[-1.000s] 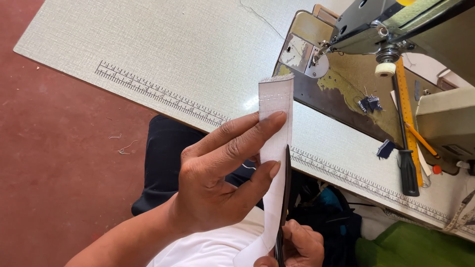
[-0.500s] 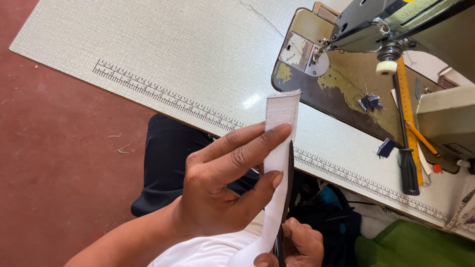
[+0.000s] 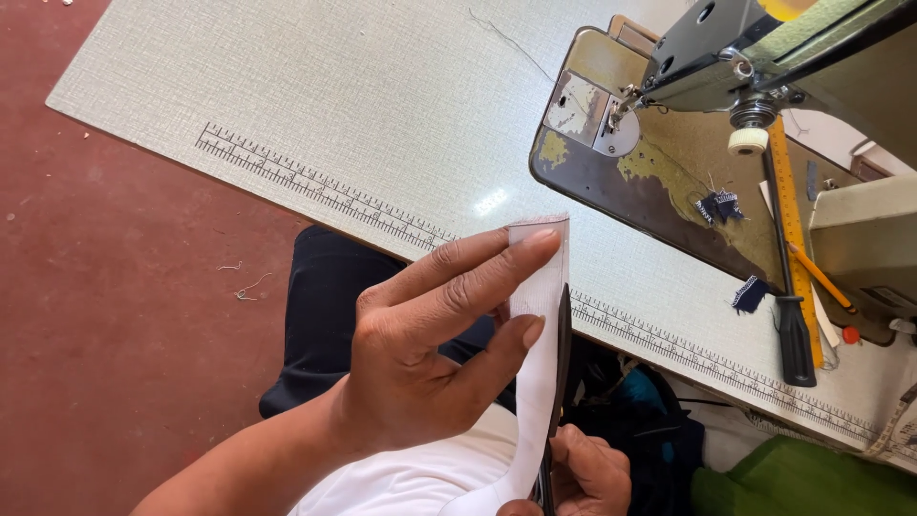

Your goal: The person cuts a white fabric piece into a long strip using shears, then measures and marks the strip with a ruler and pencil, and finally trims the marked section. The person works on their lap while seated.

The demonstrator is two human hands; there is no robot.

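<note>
The white fabric strip [image 3: 540, 334] stands nearly upright in the lower middle of the frame, off the counter [image 3: 363, 124] and over my lap, so its edge hangs free for the blades. My left hand [image 3: 430, 373] pinches it, the fingers laid long across its face and the thumb pressing near the cut edge, which keeps the limp cloth flat and taut. The dark scissors [image 3: 557, 382] run up along the strip's right edge, their blades lying so close together that I cannot tell if any gap is left; my right hand [image 3: 583, 473] at the bottom edge is closed around the handles, low down where it steers the blades along the strip. Beyond, the pale counter carries a printed ruler scale [image 3: 315, 186] along its near edge. In the upper right sits the sewing machine [image 3: 764, 48] on its worn dark bed [image 3: 659, 182], with blue cloth scraps [image 3: 718, 205] lying on it, and a yellow ruler [image 3: 788, 210] and a black-handled screwdriver [image 3: 793, 330] set beside it, within reach. The red floor [image 3: 105, 315] fills the left.
</note>
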